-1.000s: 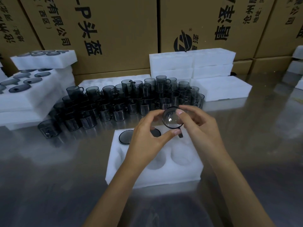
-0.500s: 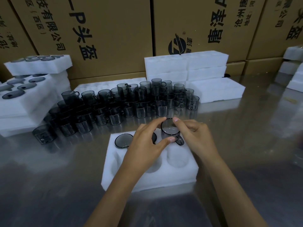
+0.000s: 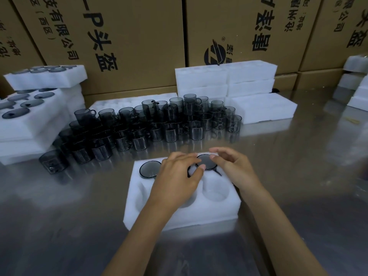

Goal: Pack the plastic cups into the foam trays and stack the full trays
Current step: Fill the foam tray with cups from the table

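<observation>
Fingers of both hands touching cup, tray

The left hand hides the foam tray's middle pockets.

A wall of tall brown cardboard cartons closes off the back, shoulder to shoulder, black printed characters running sideways down their faces, and one carries a round black logo. Lower, flatter cartons sit at their foot on the right. In front spreads a brushed metal tabletop (glossy enough to throw back pale, smeared reflections), brightest toward the right and centre, sinking into shadow along the near edge. The light is dim and even; its source cannot be seen.
</observation>
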The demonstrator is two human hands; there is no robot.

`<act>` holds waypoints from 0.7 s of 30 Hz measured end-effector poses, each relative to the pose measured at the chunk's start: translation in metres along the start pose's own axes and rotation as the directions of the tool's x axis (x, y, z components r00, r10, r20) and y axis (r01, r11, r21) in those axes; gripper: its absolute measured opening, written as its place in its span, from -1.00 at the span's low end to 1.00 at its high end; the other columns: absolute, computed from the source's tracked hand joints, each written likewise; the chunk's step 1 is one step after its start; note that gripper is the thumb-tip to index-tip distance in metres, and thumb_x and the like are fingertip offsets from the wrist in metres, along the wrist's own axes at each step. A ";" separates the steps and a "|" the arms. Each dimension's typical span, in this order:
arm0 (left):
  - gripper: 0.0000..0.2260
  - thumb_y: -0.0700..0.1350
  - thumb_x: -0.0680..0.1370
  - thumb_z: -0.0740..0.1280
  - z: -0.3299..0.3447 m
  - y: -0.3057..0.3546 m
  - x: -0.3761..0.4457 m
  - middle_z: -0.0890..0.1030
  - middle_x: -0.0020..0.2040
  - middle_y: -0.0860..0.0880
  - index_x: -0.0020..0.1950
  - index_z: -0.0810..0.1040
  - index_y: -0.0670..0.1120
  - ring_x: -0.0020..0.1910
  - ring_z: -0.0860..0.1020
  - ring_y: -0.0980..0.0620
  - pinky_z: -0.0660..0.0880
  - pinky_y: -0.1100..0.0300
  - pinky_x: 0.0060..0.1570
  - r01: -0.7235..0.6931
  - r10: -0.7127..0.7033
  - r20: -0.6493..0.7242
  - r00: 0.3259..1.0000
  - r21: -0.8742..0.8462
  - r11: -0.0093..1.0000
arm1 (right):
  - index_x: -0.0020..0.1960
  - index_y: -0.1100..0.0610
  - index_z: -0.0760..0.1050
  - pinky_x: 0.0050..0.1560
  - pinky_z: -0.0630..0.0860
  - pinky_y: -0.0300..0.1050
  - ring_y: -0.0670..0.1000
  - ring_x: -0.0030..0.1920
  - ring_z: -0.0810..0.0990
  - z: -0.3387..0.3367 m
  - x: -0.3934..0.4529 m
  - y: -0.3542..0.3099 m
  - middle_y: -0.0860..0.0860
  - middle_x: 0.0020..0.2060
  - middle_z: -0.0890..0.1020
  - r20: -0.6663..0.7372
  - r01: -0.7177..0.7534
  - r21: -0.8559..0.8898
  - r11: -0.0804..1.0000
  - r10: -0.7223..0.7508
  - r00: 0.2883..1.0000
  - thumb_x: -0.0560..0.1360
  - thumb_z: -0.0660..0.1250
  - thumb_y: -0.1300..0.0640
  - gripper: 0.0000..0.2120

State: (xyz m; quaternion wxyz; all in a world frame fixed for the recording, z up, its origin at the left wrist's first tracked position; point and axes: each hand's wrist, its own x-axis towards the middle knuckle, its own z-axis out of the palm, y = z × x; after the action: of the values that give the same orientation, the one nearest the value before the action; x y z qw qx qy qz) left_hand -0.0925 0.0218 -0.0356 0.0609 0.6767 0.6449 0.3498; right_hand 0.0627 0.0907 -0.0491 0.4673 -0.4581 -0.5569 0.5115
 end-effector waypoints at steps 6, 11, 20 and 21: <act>-0.76 -0.04 0.61 0.33 0.001 0.000 -0.001 0.59 0.29 0.14 0.23 0.65 -0.05 0.29 0.36 0.16 0.32 0.03 0.36 -0.016 0.016 -0.002 1.000 0.024 1.000 | 0.18 0.05 0.61 -0.02 0.56 -0.25 -0.08 -0.02 0.66 0.000 0.001 0.001 0.00 0.00 0.69 -0.011 -0.093 0.042 0.995 0.094 0.996 0.53 0.46 0.14 -0.78; -0.73 -0.02 0.62 0.29 0.000 0.001 -0.001 0.56 0.33 0.16 0.27 0.63 -0.02 0.30 0.31 0.17 0.29 0.09 0.36 -0.031 0.029 0.025 0.999 0.084 0.996 | 0.07 0.09 0.65 0.17 0.60 -0.04 0.01 0.04 0.69 0.002 0.001 0.000 0.03 -0.02 0.71 -0.035 -0.158 0.049 0.986 0.160 0.987 0.52 0.47 0.09 -0.85; -0.74 -0.04 0.65 0.24 -0.002 0.003 -0.002 0.53 0.34 0.15 0.26 0.62 -0.03 0.33 0.36 0.08 0.32 0.03 0.34 -0.066 0.058 0.059 0.997 0.140 0.988 | -0.01 0.26 0.63 0.02 0.54 -0.06 0.01 -0.12 0.62 0.002 0.006 0.008 0.07 -0.15 0.69 -0.078 -0.134 0.036 0.990 0.137 0.987 0.60 0.34 0.04 -0.73; -0.75 -0.05 0.65 0.24 -0.002 0.003 -0.002 0.54 0.34 0.14 0.26 0.62 -0.03 0.33 0.37 0.08 0.33 0.02 0.33 -0.069 0.061 0.058 0.996 0.141 0.988 | -0.02 0.35 0.58 -0.06 0.49 -0.07 0.03 -0.18 0.54 0.002 0.006 0.009 0.12 -0.22 0.61 -0.087 -0.118 0.028 0.993 0.120 0.989 0.62 0.30 0.05 -0.67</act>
State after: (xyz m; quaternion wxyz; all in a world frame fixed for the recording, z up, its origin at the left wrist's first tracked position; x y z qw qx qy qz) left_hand -0.0908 0.0184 -0.0332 0.0179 0.7092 0.6440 0.2862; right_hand 0.0602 0.0972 -0.0579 0.4654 -0.5073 -0.5013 0.5242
